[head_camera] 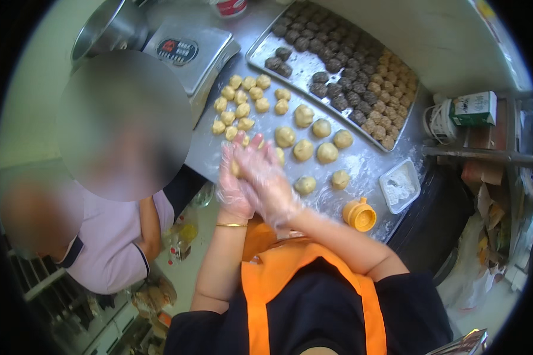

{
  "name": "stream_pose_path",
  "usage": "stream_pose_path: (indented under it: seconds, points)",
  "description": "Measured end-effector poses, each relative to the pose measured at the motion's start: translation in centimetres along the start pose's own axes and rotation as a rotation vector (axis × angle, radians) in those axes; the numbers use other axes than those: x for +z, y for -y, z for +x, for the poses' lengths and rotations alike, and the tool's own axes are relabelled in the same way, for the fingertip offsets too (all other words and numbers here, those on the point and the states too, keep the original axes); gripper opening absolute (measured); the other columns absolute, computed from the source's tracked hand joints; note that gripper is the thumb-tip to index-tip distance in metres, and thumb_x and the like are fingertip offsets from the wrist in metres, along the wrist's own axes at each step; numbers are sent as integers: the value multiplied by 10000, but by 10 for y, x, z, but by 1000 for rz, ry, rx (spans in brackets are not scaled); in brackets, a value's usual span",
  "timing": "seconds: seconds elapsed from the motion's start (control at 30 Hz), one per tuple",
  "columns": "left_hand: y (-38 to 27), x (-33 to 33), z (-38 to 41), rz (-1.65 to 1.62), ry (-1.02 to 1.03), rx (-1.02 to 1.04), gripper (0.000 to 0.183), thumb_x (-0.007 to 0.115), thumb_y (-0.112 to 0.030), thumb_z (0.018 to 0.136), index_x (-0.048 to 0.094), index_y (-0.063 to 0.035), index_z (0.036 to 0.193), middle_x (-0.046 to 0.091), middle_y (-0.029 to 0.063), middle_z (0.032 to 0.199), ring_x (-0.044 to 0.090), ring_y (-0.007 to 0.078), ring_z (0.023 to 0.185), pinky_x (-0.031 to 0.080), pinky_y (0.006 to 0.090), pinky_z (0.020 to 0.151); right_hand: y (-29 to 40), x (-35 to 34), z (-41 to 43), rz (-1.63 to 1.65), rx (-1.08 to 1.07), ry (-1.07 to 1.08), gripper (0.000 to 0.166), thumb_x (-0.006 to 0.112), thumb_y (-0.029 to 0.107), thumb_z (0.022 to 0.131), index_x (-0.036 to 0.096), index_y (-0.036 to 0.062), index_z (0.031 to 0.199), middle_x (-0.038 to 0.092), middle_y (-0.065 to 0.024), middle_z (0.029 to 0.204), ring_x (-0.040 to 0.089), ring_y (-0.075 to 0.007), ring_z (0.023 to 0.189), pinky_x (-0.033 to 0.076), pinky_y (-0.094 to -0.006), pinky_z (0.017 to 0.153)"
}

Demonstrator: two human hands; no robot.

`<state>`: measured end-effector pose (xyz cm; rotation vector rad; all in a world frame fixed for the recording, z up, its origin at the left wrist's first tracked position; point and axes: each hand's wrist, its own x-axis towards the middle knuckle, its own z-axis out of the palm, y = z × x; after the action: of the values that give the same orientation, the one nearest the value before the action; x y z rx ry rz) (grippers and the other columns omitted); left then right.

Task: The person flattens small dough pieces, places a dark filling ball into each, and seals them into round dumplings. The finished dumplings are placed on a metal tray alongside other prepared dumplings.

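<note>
My left hand [232, 186], in a clear plastic glove with a gold bracelet at the wrist, is pressed palm to palm with my right hand [268, 182], gloved the same way. A piece of pale yellow dough [235, 169] shows between the palms, mostly covered by the fingers. Beyond my fingertips sit several small dough balls [242, 110] in a cluster. Larger, smooth round dough balls [303, 150] stand to the right of my hands on the floured metal table [266, 122]. Two more large ones lie nearer my right forearm.
A metal tray [300, 64] holds dark and light-brown filling balls. A digital scale [188, 53] and steel bowl [111, 31] stand at the back left. An orange plastic mould [359, 215] and a flour tub [399, 186] are at right. Another person [111, 235] is at left.
</note>
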<state>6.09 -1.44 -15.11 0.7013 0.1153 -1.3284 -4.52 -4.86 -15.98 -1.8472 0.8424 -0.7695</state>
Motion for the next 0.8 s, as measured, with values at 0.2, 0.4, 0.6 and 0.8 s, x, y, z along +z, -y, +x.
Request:
stream_pose_path:
  seconds: [0.2, 0.4, 0.6, 0.8]
  points:
    - [20, -10, -30, 558, 359, -90, 662, 392, -510, 1131, 358, -53, 1608, 430, 134, 1639, 410, 272, 1515, 245, 408, 1295, 64, -52, 31, -213, -68, -157, 448, 528, 345, 1022, 667, 165, 1408, 629, -129, 1479, 471, -386, 1460, 230, -616, 1244]
    - [27, 60, -35, 198, 396, -186, 744, 386, -573, 1112, 329, -22, 1608, 339, 204, 1681, 347, 321, 1552, 248, 449, 1298, 51, -7, 4, -334, 206, -352, 518, 525, 532, 1038, 705, 144, 1330, 655, -140, 1397, 514, -408, 1375, 244, -571, 1241]
    - [55, 64, -67, 244, 175, -293, 730, 371, -632, 1103, 453, -27, 1504, 442, 192, 1615, 401, 292, 1518, 298, 426, 1268, 17, -16, -44, -917, 18, -228, 392, 524, 452, 1045, 681, 124, 1190, 639, -94, 1126, 570, -323, 1126, 282, -539, 1118]
    - [59, 76, -67, 248, 272, -358, 707, 412, -571, 1109, 392, -45, 1582, 471, 144, 1600, 447, 274, 1483, 295, 411, 1275, 8, -63, -37, -264, -380, -336, 211, 571, 230, 967, 652, 56, 1054, 603, -134, 845, 590, -365, 806, 376, -515, 755]
